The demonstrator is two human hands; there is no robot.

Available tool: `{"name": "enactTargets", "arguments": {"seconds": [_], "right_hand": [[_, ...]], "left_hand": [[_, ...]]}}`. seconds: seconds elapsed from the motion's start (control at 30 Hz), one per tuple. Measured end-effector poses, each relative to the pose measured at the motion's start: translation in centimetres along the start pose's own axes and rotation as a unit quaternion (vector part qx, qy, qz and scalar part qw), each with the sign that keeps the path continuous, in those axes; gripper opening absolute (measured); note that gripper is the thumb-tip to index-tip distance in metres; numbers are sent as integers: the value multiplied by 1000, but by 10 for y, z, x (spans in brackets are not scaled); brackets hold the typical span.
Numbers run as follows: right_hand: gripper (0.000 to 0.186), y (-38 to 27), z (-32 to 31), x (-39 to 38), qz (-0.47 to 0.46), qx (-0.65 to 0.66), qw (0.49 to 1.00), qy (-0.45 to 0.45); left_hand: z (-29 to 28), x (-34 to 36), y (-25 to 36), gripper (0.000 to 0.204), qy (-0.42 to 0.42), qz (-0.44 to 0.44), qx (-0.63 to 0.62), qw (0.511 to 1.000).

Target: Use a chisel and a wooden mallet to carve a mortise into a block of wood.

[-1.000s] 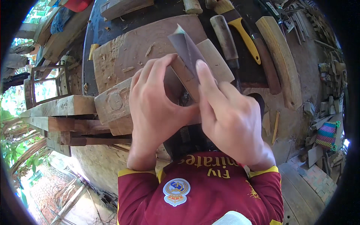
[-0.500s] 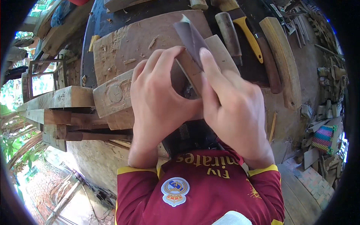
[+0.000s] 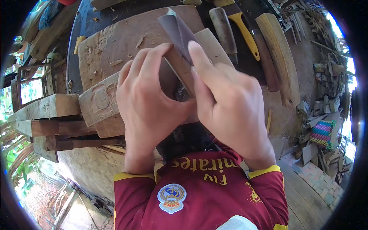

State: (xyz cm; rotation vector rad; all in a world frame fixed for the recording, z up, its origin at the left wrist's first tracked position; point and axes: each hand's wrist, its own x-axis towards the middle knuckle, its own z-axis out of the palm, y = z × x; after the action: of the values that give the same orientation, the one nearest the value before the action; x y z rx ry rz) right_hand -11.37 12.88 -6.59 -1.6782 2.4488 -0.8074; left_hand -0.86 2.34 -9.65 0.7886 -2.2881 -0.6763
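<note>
My left hand (image 3: 145,99) curls round a brown wood piece (image 3: 178,69) in the middle of the view, fingertips on its upper end and thumb lower down. My right hand (image 3: 230,99) grips a folded sheet of dark sandpaper (image 3: 176,28) with a pale curled tip, held against that piece with thumb and fingers. Behind them a pale rectangular block (image 3: 212,48) lies on a broad, chip-strewn board (image 3: 119,42). A carved block (image 3: 97,99) with a round raised shape sits left of my left hand.
On the dark worktop (image 3: 76,30) lie a wooden-handled tool (image 3: 222,30), a yellow-handled brush (image 3: 243,30), a red-brown handle (image 3: 268,65) and a long timber (image 3: 276,57). Stacked planks (image 3: 40,128) jut out left. At right are scrap wood and a colourful woven item (image 3: 322,134).
Both hands, the sandpaper and the surroundings sit a little further left in the picture than earlier. The sandpaper has also shifted upward since one second ago, still in my right hand.
</note>
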Motion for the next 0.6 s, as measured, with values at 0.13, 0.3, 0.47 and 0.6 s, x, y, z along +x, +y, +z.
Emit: {"name": "enactTargets", "arguments": {"seconds": [0.13, 0.3, 0.47, 0.6], "right_hand": [[47, -7, -25, -48, 2, -18, 999, -34], [44, 3, -28, -56, 14, -5, 999, -30], [44, 0, 1, 5, -13, -37, 999, 11], [45, -3, -3, -5, -13, -41, 999, 8]], "left_hand": [[-7, 0, -4, 73, -34, 6, -2, 999], [-5, 2, -6, 73, -32, 38, 15, 999], [-5, -1, -8, 72, -16, 40, 30, 999], [-7, 1, -6, 71, -26, 27, 31, 999]]}}
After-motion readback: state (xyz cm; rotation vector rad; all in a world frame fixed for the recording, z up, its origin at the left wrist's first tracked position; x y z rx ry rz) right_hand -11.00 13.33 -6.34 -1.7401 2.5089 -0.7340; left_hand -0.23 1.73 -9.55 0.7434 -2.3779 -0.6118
